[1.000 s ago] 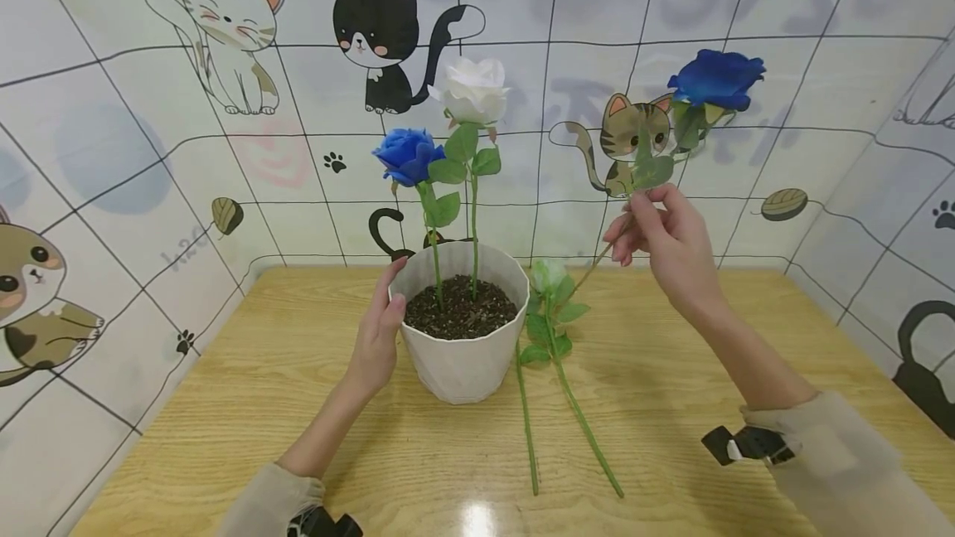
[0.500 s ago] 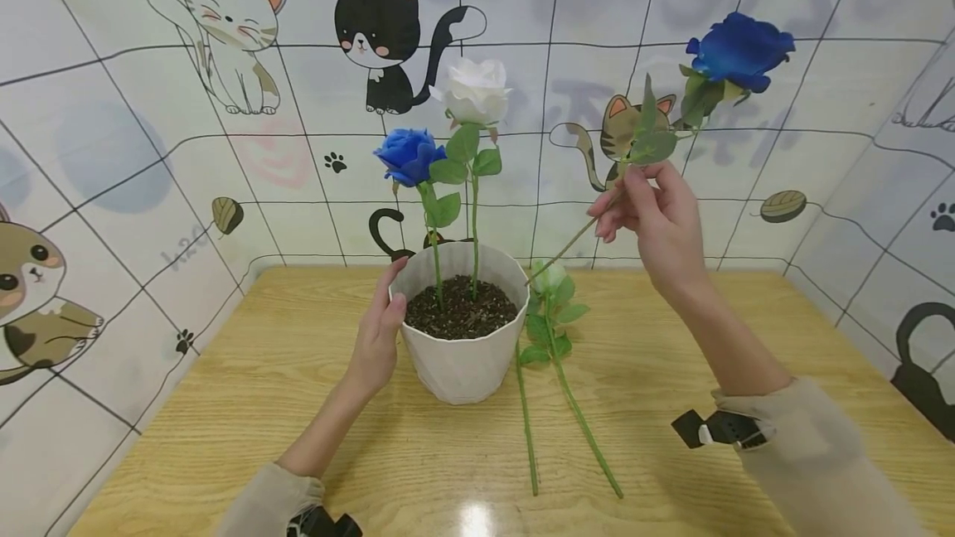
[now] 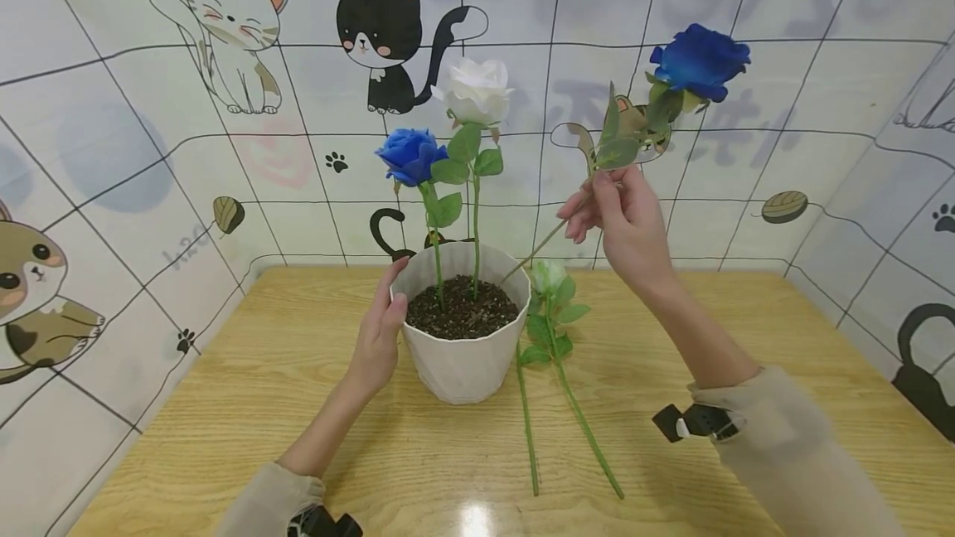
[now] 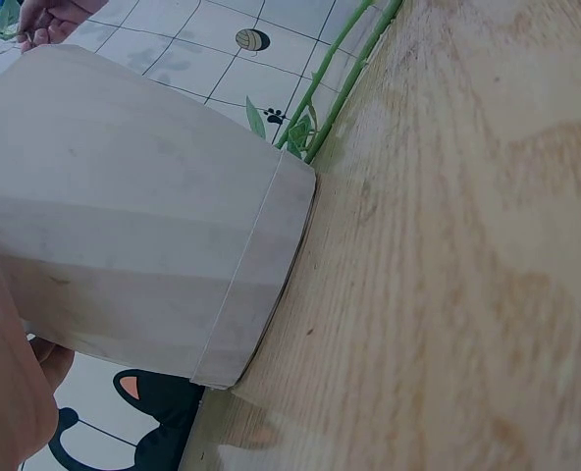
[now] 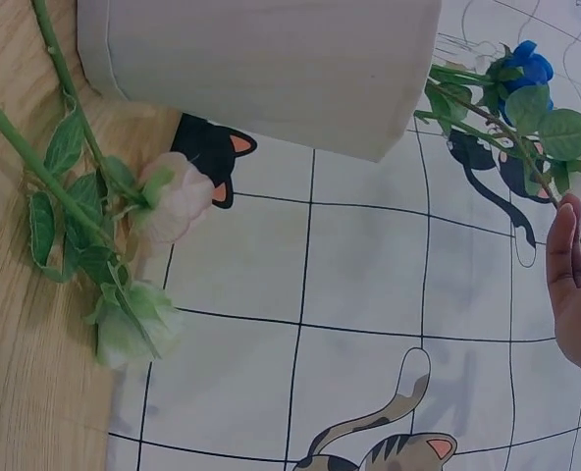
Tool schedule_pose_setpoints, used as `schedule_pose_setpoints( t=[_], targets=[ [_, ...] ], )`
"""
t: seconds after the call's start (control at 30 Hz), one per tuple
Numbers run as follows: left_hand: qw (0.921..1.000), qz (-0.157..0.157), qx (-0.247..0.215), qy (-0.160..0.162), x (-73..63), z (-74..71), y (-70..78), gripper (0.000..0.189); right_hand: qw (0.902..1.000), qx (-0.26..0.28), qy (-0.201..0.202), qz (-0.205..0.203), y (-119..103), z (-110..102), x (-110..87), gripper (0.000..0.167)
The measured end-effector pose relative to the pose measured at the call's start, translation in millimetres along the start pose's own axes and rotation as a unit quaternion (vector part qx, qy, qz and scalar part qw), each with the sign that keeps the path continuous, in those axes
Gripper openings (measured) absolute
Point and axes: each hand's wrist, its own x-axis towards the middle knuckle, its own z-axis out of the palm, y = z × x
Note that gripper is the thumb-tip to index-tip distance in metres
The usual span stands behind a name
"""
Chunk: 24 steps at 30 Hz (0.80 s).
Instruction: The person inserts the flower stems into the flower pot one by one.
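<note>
Blue petals top the held rose [image 3: 700, 62], which slants across the gap between the right hand [image 3: 634, 226] and the white pot [image 3: 464, 367]: bloom up and to the right, bare stem end down and to the left. That lower end lies inside the pot's right rim, near the right edge of the dark soil [image 3: 455, 315]; whether it touches the soil I cannot tell. Thumb and fingers of the right hand pinch the stem just below its leaves, so this hand is the nearer one to the rose, above and to the right of the pot. Well apart from it, the left hand [image 3: 378, 336] grips the pot's opposite side, thumb in front and fingertips at the rim. Against the held stem's strong tilt, the smaller blue rose [image 3: 410, 157] and the white rose [image 3: 475, 91] stand nearly upright in the soil, left of that lower end. Two cut stems [image 3: 574, 404] lie on the surface [image 3: 418, 471] just right of the pot, beneath the slanting one.
</note>
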Motion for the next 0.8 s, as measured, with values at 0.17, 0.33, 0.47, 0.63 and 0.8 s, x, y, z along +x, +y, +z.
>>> schedule_pose_setpoints(
  t=[0.17,0.33,0.47,0.63,0.8],
  targets=[
    [1.0000,0.000,-0.005,-0.002,0.5,0.1,-0.4,0.054,0.9986,-0.043,-0.030,0.008,4.0,5.8,-0.1,0.023],
    [1.0000,0.001,-0.007,0.000,0.5,0.5,0.1,0.054,0.9959,-0.074,-0.049,0.018,6.3,13.1,-0.4,0.028],
    [1.0000,0.001,-0.007,0.001,0.7,0.7,0.3,0.054,0.9918,-0.113,-0.054,0.021,9.2,17.1,-0.8,0.029],
    [1.0000,-0.002,-0.007,0.001,0.9,0.6,0.4,0.055,0.9849,-0.154,-0.078,0.015,13.4,22.1,-2.0,0.029],
    [1.0000,-0.004,-0.007,-0.001,1.1,0.5,-0.3,0.055,0.9790,-0.175,-0.104,0.001,19.5,28.2,-3.9,0.026]
  ],
)
